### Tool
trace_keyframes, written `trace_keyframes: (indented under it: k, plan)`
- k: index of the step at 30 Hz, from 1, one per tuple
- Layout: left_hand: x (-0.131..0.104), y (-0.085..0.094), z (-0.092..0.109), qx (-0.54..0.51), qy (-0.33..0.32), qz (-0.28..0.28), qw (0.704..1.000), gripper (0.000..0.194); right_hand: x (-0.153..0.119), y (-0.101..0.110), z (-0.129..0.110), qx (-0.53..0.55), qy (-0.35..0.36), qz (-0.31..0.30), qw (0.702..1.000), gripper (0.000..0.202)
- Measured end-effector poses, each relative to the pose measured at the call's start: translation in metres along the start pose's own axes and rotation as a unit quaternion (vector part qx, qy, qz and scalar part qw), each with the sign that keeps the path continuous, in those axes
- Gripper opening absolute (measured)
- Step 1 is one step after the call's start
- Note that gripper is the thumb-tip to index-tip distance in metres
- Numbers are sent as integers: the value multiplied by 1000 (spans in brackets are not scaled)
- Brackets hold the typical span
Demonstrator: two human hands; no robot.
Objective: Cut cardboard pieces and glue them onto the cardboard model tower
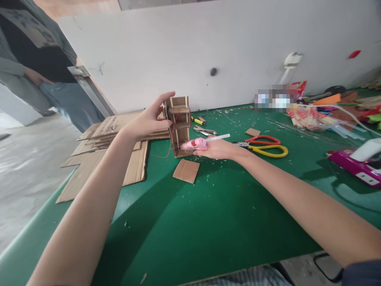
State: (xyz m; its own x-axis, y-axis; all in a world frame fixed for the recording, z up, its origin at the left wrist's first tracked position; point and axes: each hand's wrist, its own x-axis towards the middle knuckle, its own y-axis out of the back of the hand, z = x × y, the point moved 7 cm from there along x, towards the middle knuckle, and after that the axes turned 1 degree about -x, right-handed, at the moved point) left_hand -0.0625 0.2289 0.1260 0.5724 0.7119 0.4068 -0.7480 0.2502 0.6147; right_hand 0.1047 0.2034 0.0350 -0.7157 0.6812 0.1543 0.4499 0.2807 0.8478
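Observation:
A small cardboard structure with open compartments [181, 119] stands upright on the green table. My left hand [149, 119] grips its upper left side, thumb at the front edge and fingers spread toward the top and back. My right hand [218, 149] is closed around a pink hot glue gun [198, 143], with a translucent glue stick [220, 137] jutting out of its back. The gun's nozzle end reaches into the lowest compartment; whether it touches the cardboard I cannot tell. A thin reddish wire [166, 155] runs down the structure's left side. In front lies a loose cardboard square [186, 171].
Cardboard sheets [135, 167] are stacked at left. Scissors with red and yellow handles [268, 150], pliers [205, 130] and a yellow-black cutter [199, 121] lie nearby. A purple power strip [354, 167] sits at right, below craft scraps [315, 119]. Another person [53, 59] stands back left.

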Motion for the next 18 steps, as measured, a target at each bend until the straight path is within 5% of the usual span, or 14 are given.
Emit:
trace_keyframes:
  k: [4,18]
  plan:
    - [0,0,0,-1,-7,1,1000,82,0,-1,6,-19,-32,1,999,43]
    - [0,-3,3,6,8,-2,1000,84,0,0,-11,39,59,-51,996,44]
